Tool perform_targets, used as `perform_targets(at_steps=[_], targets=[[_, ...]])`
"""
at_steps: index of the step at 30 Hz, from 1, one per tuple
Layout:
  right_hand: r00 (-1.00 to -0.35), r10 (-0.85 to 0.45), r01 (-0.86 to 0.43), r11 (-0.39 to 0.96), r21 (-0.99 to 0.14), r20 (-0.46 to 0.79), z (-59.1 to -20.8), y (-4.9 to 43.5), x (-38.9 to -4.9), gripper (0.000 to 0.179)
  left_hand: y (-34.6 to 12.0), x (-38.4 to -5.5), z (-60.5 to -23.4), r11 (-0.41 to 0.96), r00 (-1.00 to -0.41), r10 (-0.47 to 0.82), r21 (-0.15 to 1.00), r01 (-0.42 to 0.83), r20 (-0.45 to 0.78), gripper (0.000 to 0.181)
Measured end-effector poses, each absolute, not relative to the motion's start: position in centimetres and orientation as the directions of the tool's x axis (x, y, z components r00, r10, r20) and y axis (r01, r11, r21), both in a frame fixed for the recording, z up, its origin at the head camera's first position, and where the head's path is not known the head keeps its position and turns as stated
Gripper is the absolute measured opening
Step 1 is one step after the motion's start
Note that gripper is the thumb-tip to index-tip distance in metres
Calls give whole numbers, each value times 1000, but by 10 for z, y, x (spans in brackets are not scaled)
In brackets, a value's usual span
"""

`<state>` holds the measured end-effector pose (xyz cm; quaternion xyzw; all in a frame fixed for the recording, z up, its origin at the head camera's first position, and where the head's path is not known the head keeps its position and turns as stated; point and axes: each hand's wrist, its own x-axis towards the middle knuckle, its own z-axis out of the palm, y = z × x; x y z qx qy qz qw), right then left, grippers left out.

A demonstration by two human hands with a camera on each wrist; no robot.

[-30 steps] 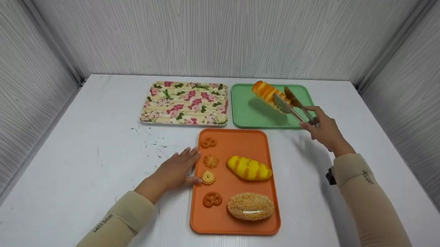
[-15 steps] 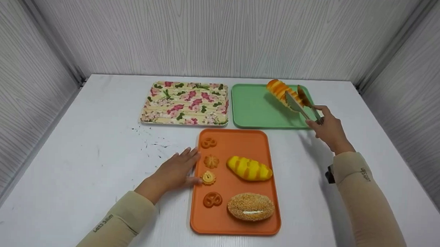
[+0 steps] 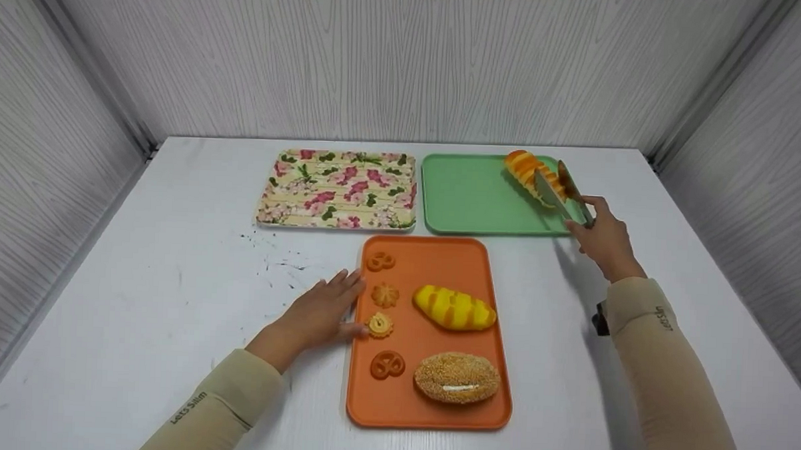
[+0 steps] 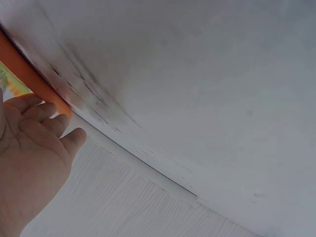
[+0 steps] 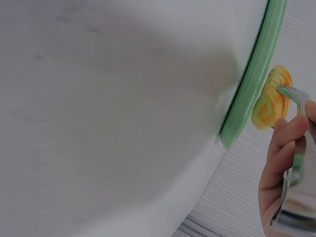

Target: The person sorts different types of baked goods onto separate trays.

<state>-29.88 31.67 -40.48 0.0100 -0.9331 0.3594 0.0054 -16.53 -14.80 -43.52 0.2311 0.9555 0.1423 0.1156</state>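
My right hand (image 3: 603, 239) grips a pair of metal tongs (image 3: 553, 196), also seen in the right wrist view. Between the tongs' arms is an orange-and-cream ridged bread loaf (image 3: 526, 168), over the right part of the green tray (image 3: 471, 217). My left hand (image 3: 321, 312) rests at the left rim of the orange tray (image 3: 427, 416), fingers extended and thumb near a round cookie (image 3: 380, 325). In the left wrist view the fingers of that hand (image 4: 37, 143) lie along the orange rim. On the orange tray sit a yellow striped bread (image 3: 454, 308) and a seeded bun (image 3: 456, 378).
A flower-patterned tray (image 3: 338, 189) stands at the back, left of the green one. Down the orange tray's left side lie a pretzel (image 3: 380, 261), a flower-shaped cookie (image 3: 385, 295) and another pretzel (image 3: 387, 364). Pale wood-grain panels (image 3: 406, 65) enclose the white table (image 3: 171, 297).
My right hand has moved the tongs and the loaf rightward over the green tray, and lower at the end. My left hand has stayed at the orange tray's rim.
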Motion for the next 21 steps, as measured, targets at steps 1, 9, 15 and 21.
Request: perform_targets(at_steps=[1,9,15,21], targets=[[-1000,-11,-18,741,-671,15,-405,317,-299,65,-148,-165,-436,850,-866,478,325,413,-149,87],[-1000,11,17,736,-677,-12,-409,322,-298,71,-149,-166,-438,842,-863,489,327,428,-129,88],[-1000,10,24,741,-671,-25,-409,324,-297,73,-149,-167,-438,845,-863,487,323,427,-133,88],[-999,3,26,746,-665,-35,-409,324,-297,74,-149,-167,-439,846,-864,484,325,422,-136,88]])
